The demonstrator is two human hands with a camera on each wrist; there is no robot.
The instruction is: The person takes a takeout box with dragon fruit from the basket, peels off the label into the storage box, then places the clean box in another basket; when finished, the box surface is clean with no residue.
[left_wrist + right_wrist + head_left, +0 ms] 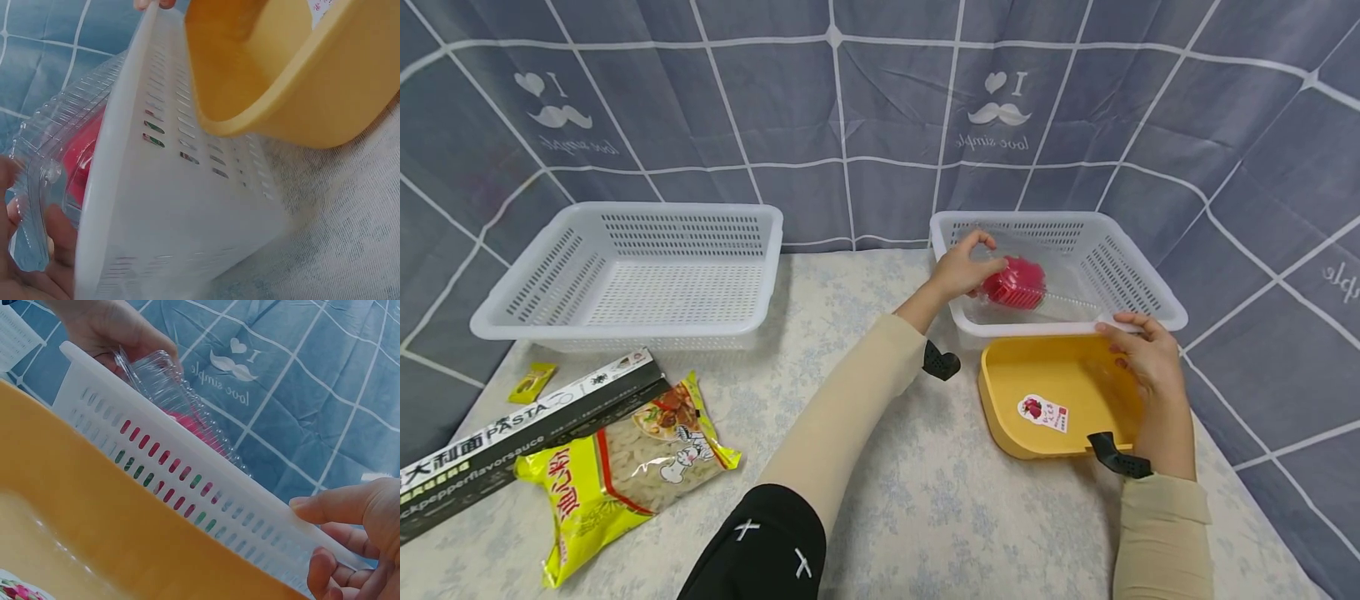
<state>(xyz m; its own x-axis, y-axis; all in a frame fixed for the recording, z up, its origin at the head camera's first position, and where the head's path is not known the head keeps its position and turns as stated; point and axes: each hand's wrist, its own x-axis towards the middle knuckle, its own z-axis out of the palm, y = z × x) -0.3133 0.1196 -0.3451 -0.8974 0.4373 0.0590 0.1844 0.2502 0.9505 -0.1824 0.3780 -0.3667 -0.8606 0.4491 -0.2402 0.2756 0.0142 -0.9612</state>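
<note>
My left hand [961, 268] grips one end of a clear plastic clamshell box [75, 106] inside the right white basket [1150, 287]. A pinkish-red item [1017, 283] shows through the clear plastic; its kind is unclear. The box sticks up past the rim in the right wrist view. With thumb and fingers, my right hand [356, 531] pinches the basket's front rim near its right corner. Bits of red and green show through the wall slots. Close against the basket's front stands a yellow plastic tub [1000, 408] with a fruit sticker [1042, 413] inside, under my right hand.
Another white slotted basket [625, 329] stands at the back left. In front of it lie a black pasta box [535, 433], a yellow noodle bag [632, 475] and a small yellow packet [532, 382]. A grey-blue checked cloth [880, 108] hangs behind the table.
</note>
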